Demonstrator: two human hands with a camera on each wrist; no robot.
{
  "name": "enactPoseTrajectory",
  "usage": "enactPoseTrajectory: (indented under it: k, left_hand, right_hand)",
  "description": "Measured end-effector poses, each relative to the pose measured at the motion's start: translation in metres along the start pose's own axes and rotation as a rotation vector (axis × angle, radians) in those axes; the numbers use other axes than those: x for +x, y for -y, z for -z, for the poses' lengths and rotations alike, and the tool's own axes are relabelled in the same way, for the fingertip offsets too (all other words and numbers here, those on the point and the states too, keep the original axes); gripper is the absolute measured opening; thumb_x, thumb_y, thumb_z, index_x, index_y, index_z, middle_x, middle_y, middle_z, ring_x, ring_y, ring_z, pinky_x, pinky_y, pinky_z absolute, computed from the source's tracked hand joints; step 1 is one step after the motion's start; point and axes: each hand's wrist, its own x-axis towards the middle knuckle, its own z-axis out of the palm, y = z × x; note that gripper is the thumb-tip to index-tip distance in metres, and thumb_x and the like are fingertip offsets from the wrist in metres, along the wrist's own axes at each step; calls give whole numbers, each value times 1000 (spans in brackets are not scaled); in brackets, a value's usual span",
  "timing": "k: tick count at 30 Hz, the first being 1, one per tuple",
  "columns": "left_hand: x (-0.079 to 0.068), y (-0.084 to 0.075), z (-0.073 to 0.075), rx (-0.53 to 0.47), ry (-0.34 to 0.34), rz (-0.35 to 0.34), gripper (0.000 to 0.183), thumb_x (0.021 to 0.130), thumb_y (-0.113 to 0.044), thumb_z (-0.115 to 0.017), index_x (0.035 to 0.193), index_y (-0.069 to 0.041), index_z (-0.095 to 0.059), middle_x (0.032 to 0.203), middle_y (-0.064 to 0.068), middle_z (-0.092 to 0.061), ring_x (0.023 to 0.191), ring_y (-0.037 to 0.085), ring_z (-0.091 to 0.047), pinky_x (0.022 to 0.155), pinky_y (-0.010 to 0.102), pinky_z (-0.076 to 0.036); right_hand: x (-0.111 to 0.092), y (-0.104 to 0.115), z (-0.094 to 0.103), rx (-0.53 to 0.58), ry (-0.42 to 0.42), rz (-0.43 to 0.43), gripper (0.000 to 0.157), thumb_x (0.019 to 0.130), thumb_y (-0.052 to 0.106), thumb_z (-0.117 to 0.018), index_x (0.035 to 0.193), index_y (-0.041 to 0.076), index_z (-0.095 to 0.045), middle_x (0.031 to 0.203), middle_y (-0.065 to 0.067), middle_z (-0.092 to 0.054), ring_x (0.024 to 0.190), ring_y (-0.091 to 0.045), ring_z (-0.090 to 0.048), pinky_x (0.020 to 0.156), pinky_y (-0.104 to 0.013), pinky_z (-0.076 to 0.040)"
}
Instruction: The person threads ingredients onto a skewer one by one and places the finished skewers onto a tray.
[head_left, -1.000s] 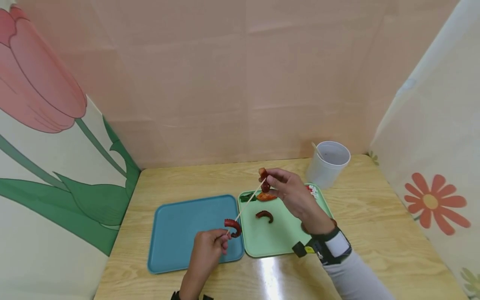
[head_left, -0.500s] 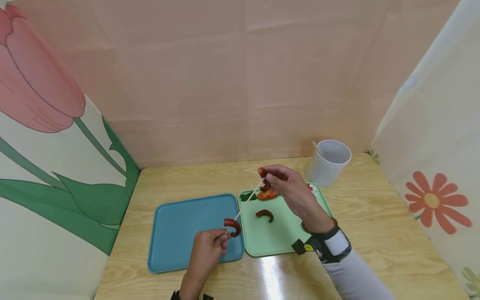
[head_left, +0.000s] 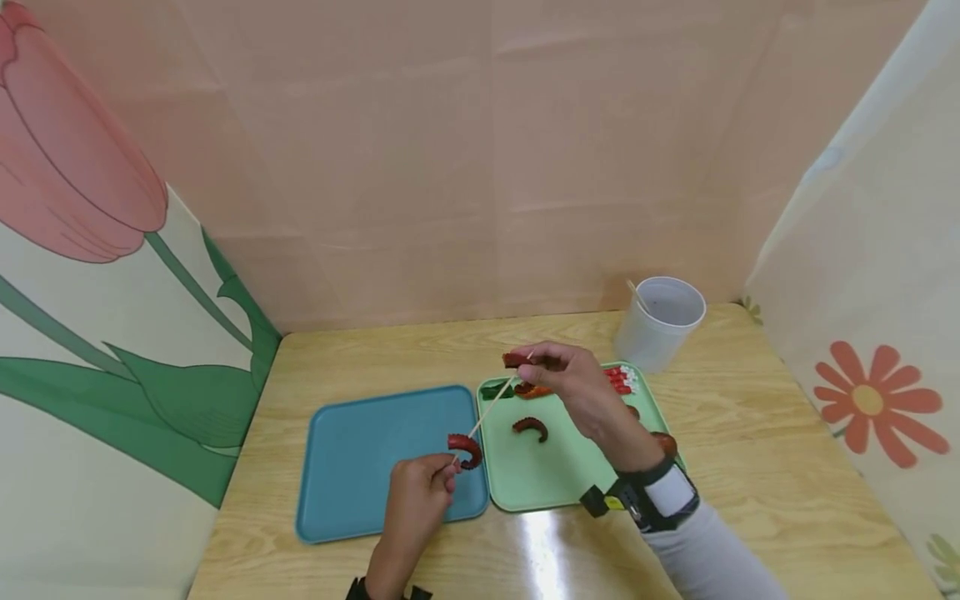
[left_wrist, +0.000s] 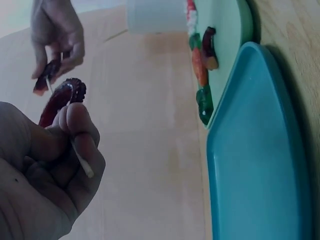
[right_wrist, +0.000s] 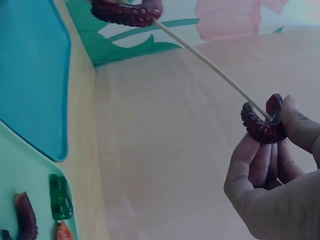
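"What is largest here?"

"The light wooden desk (head_left: 750, 408). On it lie a blue rectangular plastic tray (head_left: 390, 467) and, just beside it, a pale green plastic tray (head_left: 543, 487)."

"And the hands?"

"Both are in the air. The left hand (head_left: 420, 492) pinches a thin pale wooden skewer (head_left: 490, 417) near its lower end. The right hand (head_left: 579, 382) pinches a dark red curled tentacle-shaped piece (right_wrist: 262, 131) at the upper tip; how deep the tip goes in, I cannot tell."

"Is anything else on the skewer?"

"Yes, a glossy red curled tentacle-shaped piece (head_left: 468, 451), just beside the left fingers."

"How would they handle, in your opinion?"

"The pieces look light and rather rubbery, perhaps slippery because they shine. I would take one by its thick sides, away from the point. The skewer seems stiff but slender; bent too much, it may break, so hold it low and press straight along it."
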Motion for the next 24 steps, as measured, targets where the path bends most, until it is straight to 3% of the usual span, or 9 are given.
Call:
enactPoseTrajectory:
  k: [5,8,12,19,24]
  left_hand:
    - [1,0,-2,54,-51,-48,23,86,16,-66,85,-2,-81,68,3,-73,57,-2,-59,46,13,-48]
    - [4,-2,-3,30,-37,-60,22,87,14,-67,84,-3,-80,65,3,-71,54,-3,-58,46,14,-48]
    - [7,-7,-4,-5,-28,-49,20,90,11,-66,86,-3,-80,62,4,-69,48,-6,-54,45,16,-48]
    - [8,-10,-3,35,-52,-22,20,89,10,-67,84,-4,-80,60,1,-68,47,-7,-53,44,16,-47]
    - [9,-8,-2,94,-88,-74,21,87,9,-69,81,-7,-81,63,1,-71,55,-3,-57,49,14,-47]
  right_hand:
    - [-3,-10,-9,18,23,11,14,89,18,-81,91,10,-69,107,6,-72,98,-14,-69,86,-27,-57]
    - [-4,-18,-19,15,83,-17,14,89,18,-80,95,9,-72,103,6,-75,91,-15,-71,77,-28,-59]
    - [-6,-28,-33,-54,114,-73,7,91,16,-79,94,14,-73,97,9,-76,82,-12,-67,65,-27,-54]
    - [-9,-33,-44,-111,42,-56,10,89,13,-80,89,9,-72,93,9,-76,73,-9,-60,60,-25,-45]
    - [-10,-35,-46,-98,28,-62,18,87,16,-83,94,5,-72,85,8,-72,70,-9,-54,61,-22,-44]
